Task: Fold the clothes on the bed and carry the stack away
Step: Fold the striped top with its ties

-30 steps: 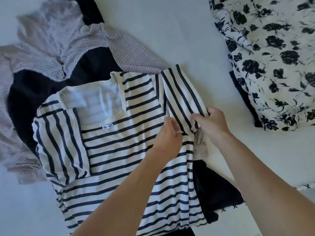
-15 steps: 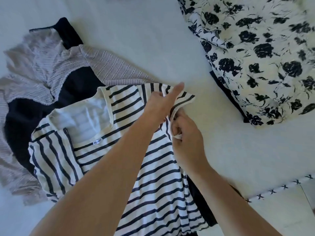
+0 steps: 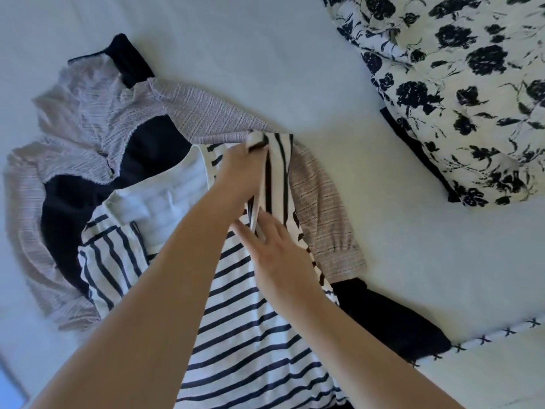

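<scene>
Striped shirt (image 3: pixel 253 329), white with navy bands, lies spread at the middle of the pale bed sheet (image 3: pixel 265 60), its hem running off the frame toward six o'clock. Its collar opening faces ten o'clock, and one short sleeve is already folded in over the body at about nine o'clock. The left hand (image 3: pixel 239 172) reaches up from seven o'clock and grips the other sleeve near its shoulder end, fingers curled round a bunched fold of the fabric. The right hand (image 3: pixel 274 249) comes in from five o'clock and lies on the same sleeve just below the left hand, fingers fairly straight and pressing the cloth; whether the thumb pinches the fabric cannot be told. The sleeve stands as a narrow upright strip between the two hands.

Under the shirt lies a beige knit cardigan (image 3: pixel 97 122), spread toward ten o'clock, with one cuffed sleeve showing at three o'clock just beside the right hand. A dark navy garment (image 3: pixel 392 326) lies beneath both, showing at nine o'clock and at four o'clock. At one o'clock, well apart from the pile, sits a floral black-and-white cloth (image 3: pixel 460 93).
</scene>
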